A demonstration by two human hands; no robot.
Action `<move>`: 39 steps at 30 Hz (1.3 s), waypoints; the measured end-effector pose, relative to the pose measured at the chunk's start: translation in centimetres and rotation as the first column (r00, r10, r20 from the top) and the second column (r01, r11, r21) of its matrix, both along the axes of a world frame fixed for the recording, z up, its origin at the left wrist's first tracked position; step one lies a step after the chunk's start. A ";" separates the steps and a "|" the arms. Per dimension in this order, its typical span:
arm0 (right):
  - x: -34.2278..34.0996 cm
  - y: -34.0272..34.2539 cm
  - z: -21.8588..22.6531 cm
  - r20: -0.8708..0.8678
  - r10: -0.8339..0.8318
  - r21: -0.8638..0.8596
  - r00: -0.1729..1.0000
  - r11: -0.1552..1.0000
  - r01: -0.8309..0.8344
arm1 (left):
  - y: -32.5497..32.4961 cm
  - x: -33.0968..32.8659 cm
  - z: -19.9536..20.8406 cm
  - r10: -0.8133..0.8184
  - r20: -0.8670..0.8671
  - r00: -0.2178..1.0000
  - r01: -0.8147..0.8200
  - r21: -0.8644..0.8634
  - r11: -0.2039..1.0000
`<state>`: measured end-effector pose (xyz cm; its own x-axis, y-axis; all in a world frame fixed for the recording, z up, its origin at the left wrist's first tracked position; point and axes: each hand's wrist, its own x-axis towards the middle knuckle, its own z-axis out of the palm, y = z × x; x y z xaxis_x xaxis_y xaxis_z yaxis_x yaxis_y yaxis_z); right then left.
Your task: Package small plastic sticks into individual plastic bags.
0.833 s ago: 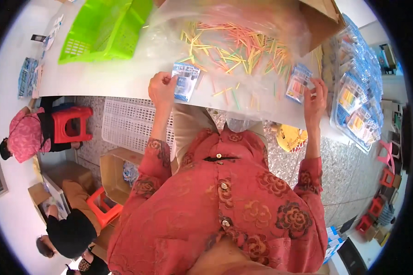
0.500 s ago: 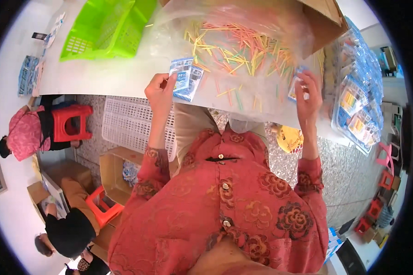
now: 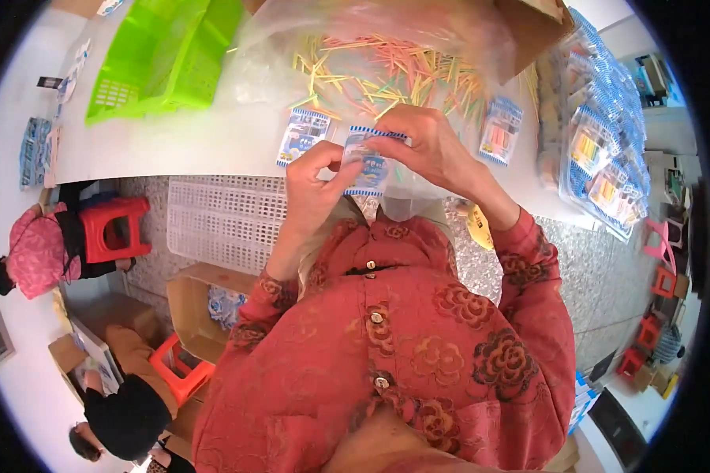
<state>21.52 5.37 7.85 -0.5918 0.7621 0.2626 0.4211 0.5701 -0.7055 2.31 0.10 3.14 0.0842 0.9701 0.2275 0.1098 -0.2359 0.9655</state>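
A small blue-and-white plastic packet (image 3: pixel 365 172) is held up in front of me, over the table's near edge. My left hand (image 3: pixel 314 189) pinches it by its left side. At its top right my right hand (image 3: pixel 427 146) grips the striped upper edge between thumb and fingers. Behind my left hand, a similar flat packet (image 3: pixel 303 135) lies on the table. Another packet (image 3: pixel 501 132), with coloured sticks showing through it, lies to the right. Beyond my hands is a loose pile of thin pink, yellow and green sticks (image 3: pixel 406 67) on clear plastic sheeting.
A green plastic basket (image 3: pixel 154 75) stands at the far left, a brown cardboard box (image 3: pixel 532 35) at the back. Filled packets are heaped in a clear tray (image 3: pixel 599 169) on the right. Below the table's left side are a white crate (image 3: pixel 221 221) and an open carton (image 3: pixel 197 303). Other people sit at left.
My right hand has let go of the stick-filled packet on the right and moved left. My left hand has brought one of its two packets nearer, where both hands now hold it.
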 end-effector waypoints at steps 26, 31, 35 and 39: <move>-0.1 -3.6 2.0 -0.064 0.010 0.363 0.998 0.932 0.014 | -0.9 0.6 -0.4 0.080 0.024 0.996 -0.080 -0.003 0.997; -0.4 -3.3 2.2 -0.151 0.121 0.141 0.981 0.985 -0.100 | -1.3 0.6 -0.7 0.111 0.066 0.992 -0.108 -0.036 0.993; 0.3 0.4 0.8 -0.221 -0.100 -0.096 0.970 0.992 0.081 | -1.5 0.0 -1.1 0.174 0.078 0.982 -0.170 -0.061 0.984; 1.9 6.5 -3.4 -0.018 -0.204 0.024 0.979 0.979 0.205 | -1.5 -0.9 -1.5 0.188 0.041 0.981 -0.184 -0.076 0.980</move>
<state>23.41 11.84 4.48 -0.4200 0.8595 0.2914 0.5199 0.4910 -0.6990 1.37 -1.39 1.68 -0.1085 0.9817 0.1566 0.0987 -0.1461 0.9843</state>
